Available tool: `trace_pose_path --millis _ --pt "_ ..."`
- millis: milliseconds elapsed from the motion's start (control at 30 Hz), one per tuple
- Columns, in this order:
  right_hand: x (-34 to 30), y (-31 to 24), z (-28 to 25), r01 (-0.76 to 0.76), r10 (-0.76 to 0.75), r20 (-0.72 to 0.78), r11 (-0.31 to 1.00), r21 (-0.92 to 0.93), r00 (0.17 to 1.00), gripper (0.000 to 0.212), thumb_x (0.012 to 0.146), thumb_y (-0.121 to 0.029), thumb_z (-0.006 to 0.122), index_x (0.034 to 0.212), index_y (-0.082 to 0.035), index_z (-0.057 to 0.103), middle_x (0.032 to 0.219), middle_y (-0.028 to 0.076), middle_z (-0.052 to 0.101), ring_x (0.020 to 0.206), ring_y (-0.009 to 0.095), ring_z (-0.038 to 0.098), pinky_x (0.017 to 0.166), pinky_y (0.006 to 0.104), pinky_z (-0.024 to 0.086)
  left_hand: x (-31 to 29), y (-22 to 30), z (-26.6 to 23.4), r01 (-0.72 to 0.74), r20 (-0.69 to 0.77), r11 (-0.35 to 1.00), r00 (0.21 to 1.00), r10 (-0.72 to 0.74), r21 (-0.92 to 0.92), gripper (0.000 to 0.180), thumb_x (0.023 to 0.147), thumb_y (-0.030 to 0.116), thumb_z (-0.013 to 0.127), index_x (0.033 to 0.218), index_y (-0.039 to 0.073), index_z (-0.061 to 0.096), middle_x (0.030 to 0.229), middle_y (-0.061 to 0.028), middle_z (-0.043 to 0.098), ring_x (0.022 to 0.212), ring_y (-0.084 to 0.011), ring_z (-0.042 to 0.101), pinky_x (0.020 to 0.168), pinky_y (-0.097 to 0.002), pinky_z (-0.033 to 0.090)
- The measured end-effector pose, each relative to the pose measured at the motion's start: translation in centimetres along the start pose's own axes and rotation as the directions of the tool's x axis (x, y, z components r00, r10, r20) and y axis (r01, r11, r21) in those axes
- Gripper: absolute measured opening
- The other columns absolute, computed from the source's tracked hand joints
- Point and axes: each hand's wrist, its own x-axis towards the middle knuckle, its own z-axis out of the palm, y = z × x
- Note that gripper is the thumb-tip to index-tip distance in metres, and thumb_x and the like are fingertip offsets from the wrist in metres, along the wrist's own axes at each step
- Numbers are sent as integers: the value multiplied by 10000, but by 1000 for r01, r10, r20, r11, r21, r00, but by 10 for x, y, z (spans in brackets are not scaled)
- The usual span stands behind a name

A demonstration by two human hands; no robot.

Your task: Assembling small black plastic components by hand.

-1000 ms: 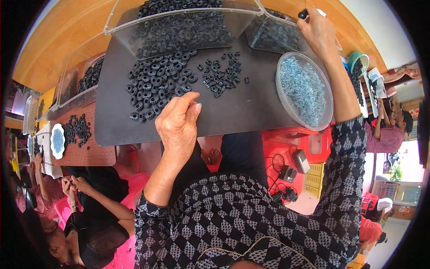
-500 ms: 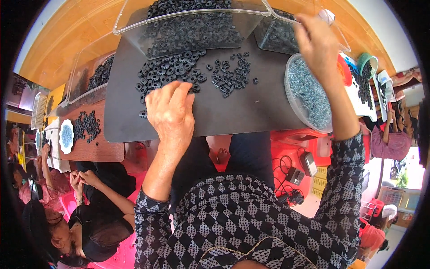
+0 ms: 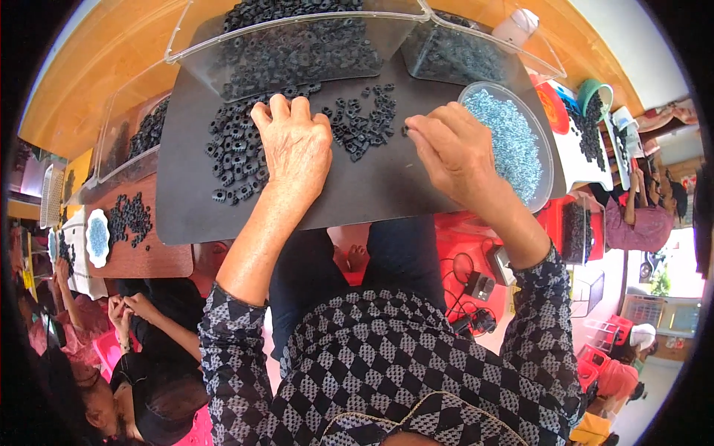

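My left hand [image 3: 294, 145] is over the pile of larger black plastic parts [image 3: 234, 152], its fingers bent down and their tips hidden. Whatever it may grip is out of sight. My right hand [image 3: 455, 152] is closed in a pinch at the right of the smaller black parts [image 3: 361, 126]. A small black piece [image 3: 405, 131] shows at its thumb and fingertips. Close beyond this hand stands a round clear tub [image 3: 513, 141] full of small pale-blue pieces. Both piles lie on a dark tabletop [image 3: 357, 193].
A large clear bin [image 3: 297, 56] of black parts stands at the back, with a smaller clear bin [image 3: 461, 56] to its right. A white container [image 3: 515, 28] is behind that. At the left, a person's hands [image 3: 126, 308] are close together beside a brown table [image 3: 156, 256].
My right hand has come down and left from above the tub to beside the smaller parts. My left hand stays over its pile. The view has shifted slightly.
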Motion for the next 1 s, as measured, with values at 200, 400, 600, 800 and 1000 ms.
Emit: trace_pose_path --millis 200,400,600,800,1000 --pt "-15 0 10 -161 160 77 987 14 984 173 721 1 682 886 -24 636 735 107 573 680 285 562 583 366 453 2 3 -9 -106 -45 994 993 108 37 86 630 66 603 682 7 636 762 -121 530 831 -291 480 779 -467 348" --pt "-17 5 25 -223 251 171 961 -165 953 204 718 -88 710 901 -49 628 787 105 564 774 295 562 648 399 458 -23 12 -47 267 128 680 960 -248 -683 146 798 40 669 940 11 654 871 -55 623 830 -179 545 757 -275 434" --pt "-20 12 38 -134 222 243 934 -332 944 129 693 -117 678 730 -34 587 750 133 565 750 295 559 645 386 464 -52 24 -49 411 379 32 865 -327 -911 181 883 104 633 1034 5 639 899 -12 626 836 -85 563 769 -215 432" --pt "-18 14 41 -155 233 213 931 -330 949 125 671 -99 677 711 -34 578 747 136 569 750 297 572 650 391 478 -54 36 -53 426 420 -63 841 -339 -903 260 883 118 635 1117 4 626 914 -23 643 786 -85 589 690 -198 433" --pt "-20 19 46 -160 225 178 934 -319 958 117 678 -98 670 711 -33 578 734 147 581 736 308 583 649 408 485 -57 39 -53 441 538 -327 776 -329 -836 210 857 93 653 1027 -29 641 858 -98 672 718 -94 585 618 -205 429"
